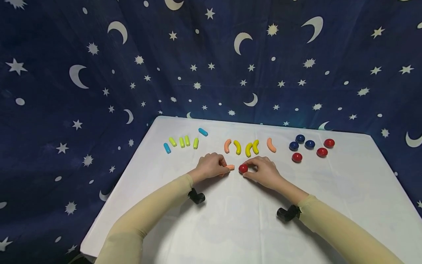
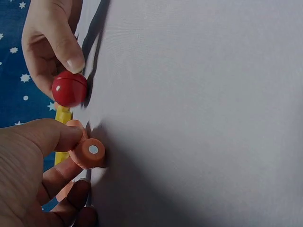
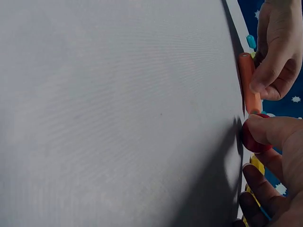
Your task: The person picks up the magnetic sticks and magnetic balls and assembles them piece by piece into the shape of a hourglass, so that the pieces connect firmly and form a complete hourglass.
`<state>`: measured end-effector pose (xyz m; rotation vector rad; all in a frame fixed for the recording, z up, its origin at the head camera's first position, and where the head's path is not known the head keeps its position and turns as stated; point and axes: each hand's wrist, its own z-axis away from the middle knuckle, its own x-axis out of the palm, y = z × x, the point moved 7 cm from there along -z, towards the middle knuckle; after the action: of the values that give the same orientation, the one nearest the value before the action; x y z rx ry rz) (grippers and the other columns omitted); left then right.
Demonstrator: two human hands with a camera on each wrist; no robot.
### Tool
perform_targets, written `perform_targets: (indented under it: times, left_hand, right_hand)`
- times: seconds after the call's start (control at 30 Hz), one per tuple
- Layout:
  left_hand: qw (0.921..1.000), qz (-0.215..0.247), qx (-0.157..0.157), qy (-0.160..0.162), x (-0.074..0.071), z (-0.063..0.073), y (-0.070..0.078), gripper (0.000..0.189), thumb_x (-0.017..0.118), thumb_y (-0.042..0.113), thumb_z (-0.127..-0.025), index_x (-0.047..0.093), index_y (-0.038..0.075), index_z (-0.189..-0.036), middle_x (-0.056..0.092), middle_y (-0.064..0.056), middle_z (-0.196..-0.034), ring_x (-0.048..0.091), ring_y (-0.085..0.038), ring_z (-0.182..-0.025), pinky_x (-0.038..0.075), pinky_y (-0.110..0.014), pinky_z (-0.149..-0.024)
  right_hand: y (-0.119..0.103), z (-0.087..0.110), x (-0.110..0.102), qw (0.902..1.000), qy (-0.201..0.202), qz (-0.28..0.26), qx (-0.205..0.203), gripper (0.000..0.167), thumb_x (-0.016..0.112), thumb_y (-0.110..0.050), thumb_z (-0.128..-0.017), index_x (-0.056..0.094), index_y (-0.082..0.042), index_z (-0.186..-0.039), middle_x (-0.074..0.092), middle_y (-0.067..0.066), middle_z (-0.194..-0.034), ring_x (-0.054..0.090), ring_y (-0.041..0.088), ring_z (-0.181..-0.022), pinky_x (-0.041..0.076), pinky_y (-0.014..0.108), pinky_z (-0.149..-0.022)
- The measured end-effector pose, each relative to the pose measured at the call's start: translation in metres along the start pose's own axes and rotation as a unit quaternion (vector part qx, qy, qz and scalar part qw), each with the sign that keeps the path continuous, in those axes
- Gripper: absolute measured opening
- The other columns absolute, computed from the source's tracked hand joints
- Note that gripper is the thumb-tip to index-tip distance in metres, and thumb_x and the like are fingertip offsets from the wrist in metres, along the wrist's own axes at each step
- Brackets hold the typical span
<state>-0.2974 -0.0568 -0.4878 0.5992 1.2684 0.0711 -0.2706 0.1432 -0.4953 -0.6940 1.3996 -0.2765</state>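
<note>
My left hand (image 1: 210, 165) pinches an orange magnetic stick (image 2: 88, 152) between thumb and fingers, low over the white table (image 1: 217, 227). A pale round dot shows on the stick's near end in the left wrist view. Opposite it, my right hand (image 1: 265, 171) holds a red ball (image 1: 243, 168) between thumb and fingertips. In the head view a small gap lies between the stick's tip and the ball. Just beyond the hands are yellow curved sticks (image 1: 237, 147) and orange curved sticks (image 1: 227, 146), one orange stick (image 1: 271, 145) standing apart to the right.
Several lime-green sticks (image 1: 182, 142) and two blue sticks, one near (image 1: 167, 148) and one far (image 1: 203, 132), lie at the back left. Dark blue balls (image 1: 300, 139) and red balls (image 1: 322, 152) sit at the back right. A starry dark cloth (image 1: 211, 99) hangs behind the table.
</note>
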Motion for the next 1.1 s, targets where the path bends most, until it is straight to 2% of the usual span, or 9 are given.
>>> perform_targets:
  times: [0.2,0.47,0.63,0.73,0.87,1.1]
  left_hand:
    - [0.9999,0.013,0.0,-0.003,-0.002,-0.003,0.002,0.024,0.075,0.046,-0.09,0.068,0.025,-0.08,0.063,0.008,-0.075,0.057,-0.014,-0.075,0.042,-0.036,-0.07]
    - [0.9999,0.008,-0.006,-0.013,-0.002,-0.003,0.004,0.023,0.075,0.047,-0.089,0.068,0.026,-0.084,0.062,0.01,-0.077,0.054,-0.015,-0.08,0.041,-0.041,-0.08]
    - [0.9997,0.015,-0.008,-0.019,-0.001,0.0,0.006,0.024,0.076,0.047,-0.089,0.069,0.025,-0.081,0.062,0.009,-0.076,0.055,-0.016,-0.08,0.04,-0.042,-0.082]
    - [0.9996,0.01,-0.007,-0.026,0.001,0.002,0.006,0.026,0.076,0.048,-0.088,0.069,0.025,-0.078,0.062,0.008,-0.077,0.054,-0.016,-0.082,0.04,-0.042,-0.081]
    - [0.9995,0.014,0.003,-0.027,0.002,0.003,0.007,0.025,0.076,0.05,-0.088,0.071,0.027,-0.079,0.06,0.008,-0.081,0.053,-0.016,-0.083,0.039,-0.041,-0.08]
    - [0.9988,0.034,0.026,-0.024,0.005,0.004,0.01,0.022,0.078,0.049,-0.087,0.074,0.028,-0.082,0.062,0.012,-0.081,0.053,-0.016,-0.084,0.037,-0.041,-0.078]
  right_hand:
    - [-0.004,-0.008,0.0,0.9997,-0.001,0.015,-0.017,0.038,0.084,-0.035,-0.086,0.075,-0.02,-0.12,0.069,0.002,-0.117,0.052,0.03,-0.115,0.035,0.053,-0.094]
    - [-0.008,-0.011,0.002,0.9996,0.003,0.011,-0.025,0.046,0.083,-0.036,-0.086,0.072,-0.02,-0.128,0.069,0.001,-0.119,0.052,0.029,-0.114,0.034,0.052,-0.092]
    - [-0.007,-0.009,0.004,0.9996,0.023,-0.003,-0.015,0.045,0.086,-0.04,-0.083,0.073,-0.017,-0.119,0.069,0.002,-0.114,0.052,0.028,-0.112,0.034,0.051,-0.092]
    - [-0.006,-0.008,0.007,0.9995,0.026,-0.003,-0.015,0.041,0.086,-0.041,-0.082,0.074,-0.019,-0.114,0.068,0.001,-0.113,0.052,0.027,-0.111,0.034,0.05,-0.091]
    - [-0.003,-0.007,0.008,0.9993,0.03,-0.003,-0.021,0.038,0.087,-0.041,-0.082,0.076,-0.025,-0.114,0.068,-0.001,-0.114,0.051,0.026,-0.111,0.033,0.05,-0.09]
    - [-0.009,-0.007,0.012,0.9989,0.013,0.001,-0.046,0.039,0.084,-0.04,-0.085,0.075,-0.031,-0.122,0.067,-0.004,-0.112,0.049,0.028,-0.115,0.033,0.055,-0.092]
